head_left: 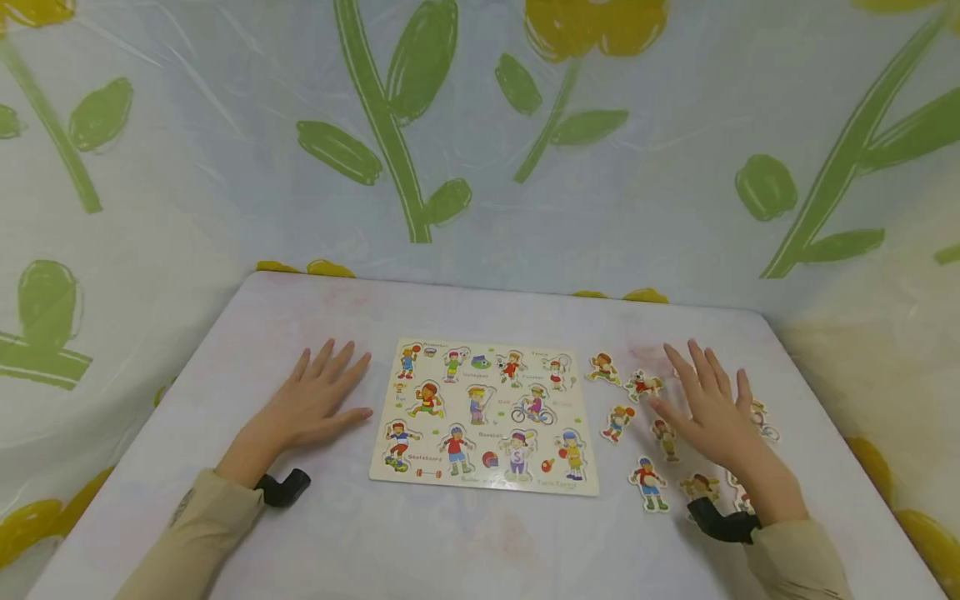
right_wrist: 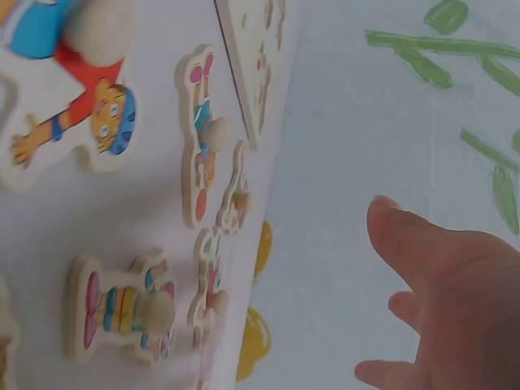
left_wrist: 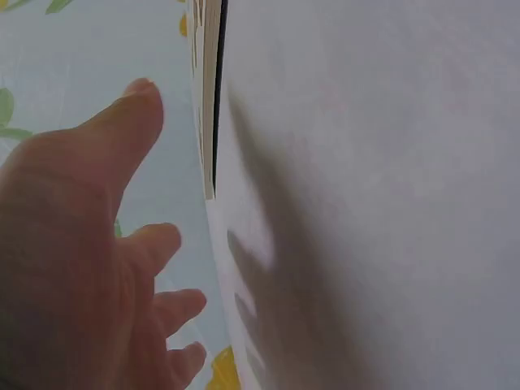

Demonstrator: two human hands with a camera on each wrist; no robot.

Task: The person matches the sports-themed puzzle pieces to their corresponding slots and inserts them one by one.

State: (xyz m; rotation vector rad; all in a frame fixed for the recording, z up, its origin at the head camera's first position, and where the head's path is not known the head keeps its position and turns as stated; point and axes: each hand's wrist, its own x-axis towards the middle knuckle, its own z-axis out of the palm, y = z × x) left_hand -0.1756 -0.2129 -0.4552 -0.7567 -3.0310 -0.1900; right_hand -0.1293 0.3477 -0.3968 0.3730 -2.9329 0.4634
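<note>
The person's left hand point(head_left: 318, 404) is spread wide and holds nothing, palm down above the desk point(head_left: 480, 558) just beside the left edge of a cream, flat, rectangular wooden puzzle board point(head_left: 431, 446). The left wrist view shows its thumb and fingers apart from the desk, with a shadow on the pale covering.

The board lies flat near the middle of the desk, between the two hands, its face showing colourful sporting children in three rows.

The right hand point(head_left: 712, 408) is also wide and without a grip, hovering over a scatter of cut-out wooden pieces to the right of the board. Nearest the board lie a piece shaped as a running child point(head_left: 603, 368) and a piece with a child and an orange ball point(head_left: 618, 423). A piece with a red top, blue shorts and green boots point(head_left: 649, 485) lies nearer the person, and a cyclist piece point(head_left: 765, 421) shows beyond the little finger. The right wrist view shows round, pale wooden knobs point(right_wrist: 156, 310) on several pieces.

Beige sleeves point(head_left: 198, 525) cover both forearms. Behind the desk hangs a pale blue-white sheet point(head_left: 262, 125) with green leaves and yellow flowers.
</note>
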